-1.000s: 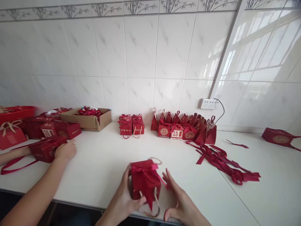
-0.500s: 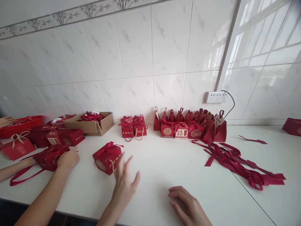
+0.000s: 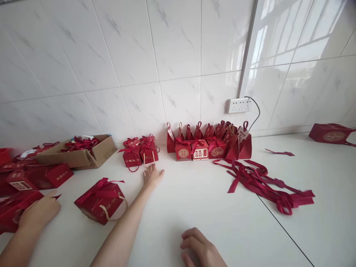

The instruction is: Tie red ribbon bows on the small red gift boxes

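My left hand (image 3: 152, 177) stretches forward across the white table, fingers at the cream rope handle of a red gift box (image 3: 149, 150) tied with a ribbon bow. The thumb stands apart from the fingers; I cannot tell whether they touch the rope. Beside that box stand more bow-tied red boxes (image 3: 132, 157). Nearer to me, left of my forearm, another red gift box (image 3: 101, 200) with a bow and rope handle sits on the table. My right hand (image 3: 204, 248) rests low near the front, loosely curled, fingers apart, holding nothing.
A co-worker's hand (image 3: 41, 213) is on a red box (image 3: 16, 209) at the left. Behind it are a cardboard box (image 3: 75, 154) of ribbons and several red boxes. Red boxes (image 3: 196, 150) line the wall centre; loose red ribbons (image 3: 272, 189) lie right, below a socket strip (image 3: 239, 105).
My left hand has moved forward, past the nearer gift box, to the bow-tied boxes by the wall. My right hand stays low and curled. The view has shifted right and down.
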{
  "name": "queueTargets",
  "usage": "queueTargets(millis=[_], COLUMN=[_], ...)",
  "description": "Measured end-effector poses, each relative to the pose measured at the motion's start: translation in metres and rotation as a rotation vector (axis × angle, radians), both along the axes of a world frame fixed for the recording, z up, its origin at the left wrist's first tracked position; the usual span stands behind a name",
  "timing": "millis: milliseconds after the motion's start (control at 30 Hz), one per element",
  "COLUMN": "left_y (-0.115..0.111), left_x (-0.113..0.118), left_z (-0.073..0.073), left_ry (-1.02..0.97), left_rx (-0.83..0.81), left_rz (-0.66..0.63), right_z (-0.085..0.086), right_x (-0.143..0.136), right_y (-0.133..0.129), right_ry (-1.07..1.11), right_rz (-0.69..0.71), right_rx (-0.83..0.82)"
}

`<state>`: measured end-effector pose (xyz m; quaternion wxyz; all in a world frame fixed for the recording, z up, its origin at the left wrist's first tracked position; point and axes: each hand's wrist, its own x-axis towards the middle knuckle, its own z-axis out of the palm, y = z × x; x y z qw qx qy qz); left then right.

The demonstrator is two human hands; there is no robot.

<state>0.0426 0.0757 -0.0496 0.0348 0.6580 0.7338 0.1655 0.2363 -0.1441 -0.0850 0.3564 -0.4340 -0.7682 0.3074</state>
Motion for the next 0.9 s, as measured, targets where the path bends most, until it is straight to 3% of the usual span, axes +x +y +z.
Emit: queueTargets(millis=[133,300,400,467,533,600,667,767,900], left_y=[-0.041,-0.141,-0.200,-0.229,-0.245,-0.250,-0.248,-0.245,-0.258], left_x=[0.000,-0.007,-0.017,-0.024,-0.028,-0.028,-0.021,-0.003,0.018], left_z=[-0.002,-0.007,-0.003,0.000,0.003,0.005,0.006,0.013,0.038], left_ry=[0.030,0.012,-0.086,-0.125,-0.181,-0.334,-0.550,-0.859,-1.159], left_rx=[-0.025,0.023,0.229,0.461,0.717,0.814,0.669,0.303,0.043], left_rz=[-0.115,-0.295,-0.449,-0.490,-0.412,-0.290,-0.237,-0.260,-0.334], right_z=[0.022,0.035,0.032,0.029,0.029,0.031,0.033,0.034,0.042], right_x=[0.005,0.009,0.012,0.014,0.015,0.013,0.008,-0.003,-0.005], right_y=[-0.007,-0.012,-0.009,-0.007,-0.008,-0.011,-0.017,-0.027,-0.032], right_ry=[0.015,0.132,0.224,0.266,0.279,0.244,0.175,0.178,0.408], right_rz=[0.045,0.029,-0.039,-0.113,-0.172,-0.158,-0.048,0.088,-0.076], right_rx=[-0.029,-0.032,-0.028,-0.058,-0.089,-0.075,-0.028,-0.022,-0.146])
